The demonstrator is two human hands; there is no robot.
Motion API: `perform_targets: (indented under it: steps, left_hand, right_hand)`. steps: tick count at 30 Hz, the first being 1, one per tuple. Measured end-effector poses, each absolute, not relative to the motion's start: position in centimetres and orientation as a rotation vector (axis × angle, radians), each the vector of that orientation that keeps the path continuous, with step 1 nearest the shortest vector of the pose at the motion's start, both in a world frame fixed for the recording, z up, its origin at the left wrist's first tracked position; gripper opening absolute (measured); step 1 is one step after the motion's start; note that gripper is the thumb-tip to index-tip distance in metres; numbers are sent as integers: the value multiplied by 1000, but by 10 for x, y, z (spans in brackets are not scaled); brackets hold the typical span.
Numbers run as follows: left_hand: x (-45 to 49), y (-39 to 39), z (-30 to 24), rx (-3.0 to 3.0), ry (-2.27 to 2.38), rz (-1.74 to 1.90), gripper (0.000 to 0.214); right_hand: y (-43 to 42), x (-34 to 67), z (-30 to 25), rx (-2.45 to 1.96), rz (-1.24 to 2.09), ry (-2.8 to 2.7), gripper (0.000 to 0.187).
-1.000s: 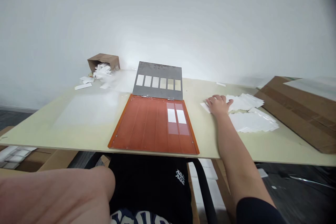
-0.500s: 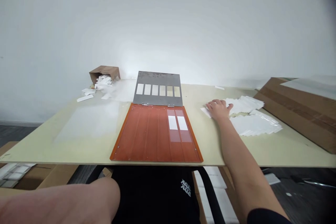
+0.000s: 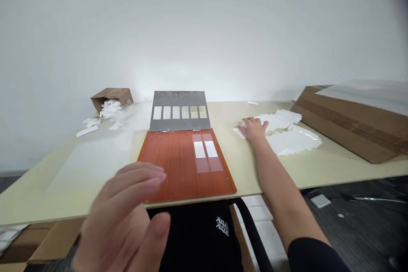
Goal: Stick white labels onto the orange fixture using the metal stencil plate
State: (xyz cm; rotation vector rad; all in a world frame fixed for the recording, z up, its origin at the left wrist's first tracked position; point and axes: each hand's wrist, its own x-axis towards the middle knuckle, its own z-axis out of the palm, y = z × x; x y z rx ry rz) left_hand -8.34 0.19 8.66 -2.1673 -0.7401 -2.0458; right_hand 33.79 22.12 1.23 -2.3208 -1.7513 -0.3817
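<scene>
My left hand is raised close to the camera, in front of the lower left of an orange-red grooved board. Its fingers are stretched out, the thumb stands apart, and nothing shows in it. My right hand lies on the left end of a row of overlapping white slips, fingers spread. Two clear strips with white panels lie side by side on the board's right half. Hinged to the board's far edge is a grey metal plate with a row of several pale rectangular openings.
On the far left, a small cardboard box lies with white slips spilling out. A second batch of clear-and-white slips is nearer on the right. A large cardboard box takes up the right side. The table's front edge is close to my body.
My left hand has come up into view over the near side of the board; before, only the forearm showed. The view has shifted slightly. My right hand stays on the slips.
</scene>
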Motion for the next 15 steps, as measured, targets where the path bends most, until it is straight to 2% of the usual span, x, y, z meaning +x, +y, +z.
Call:
perform_targets:
  steps: [1,2,5,11,15]
  left_hand:
    - [-68,12,100,-2113,-653,-2102,38]
    - [-56,20,109,-2231,-639,-1997,45]
    - [-37,25,113,-2295,-599,-1946,47]
    - [-37,18,97,-2442,-634,-1775,37]
    - [-32,20,100,-2490,-631,-1728,34]
  right_hand:
    - [220,338,15,-2334,-350,-1724,42]
    - [218,338,18,-2349,-319,-1705,41]
    - [213,340,27,-2397,-224,-1705,35]
    - [206,339,35,-2554,36,-1652,31]
    - [203,333,38,-2573,71,-1661,32]
